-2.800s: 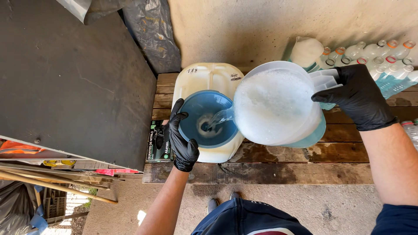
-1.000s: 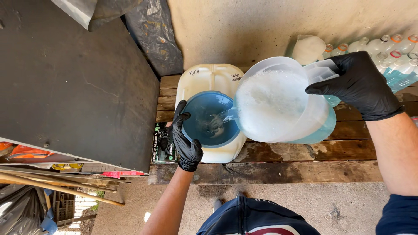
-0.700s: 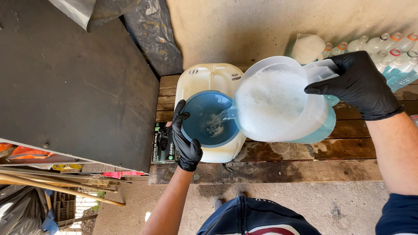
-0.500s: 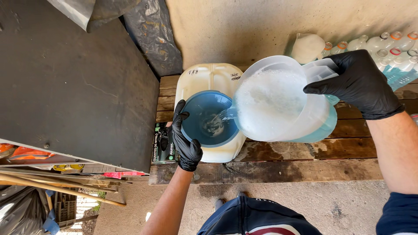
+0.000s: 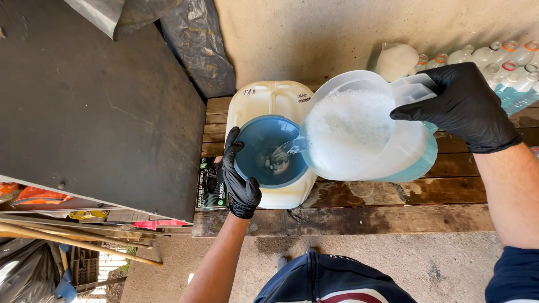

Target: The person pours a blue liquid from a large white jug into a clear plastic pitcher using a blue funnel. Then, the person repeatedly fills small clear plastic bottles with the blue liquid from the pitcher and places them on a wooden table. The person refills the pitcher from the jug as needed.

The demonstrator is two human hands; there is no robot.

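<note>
Clear plastic jug (image 5: 365, 132) with pale blue base, tipped left, foamy white liquid inside, thin stream ran from its spout. Blue funnel (image 5: 268, 150) sat upright in top of cream jerrycan (image 5: 272, 101), liquid pooling at its centre. Jerrycan stood on wooden pallet (image 5: 393, 196), left of jug.

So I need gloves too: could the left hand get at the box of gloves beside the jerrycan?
Probably yes: the box lies right beside the left hand with nothing between them, but that hand is holding the blue funnel.
</note>
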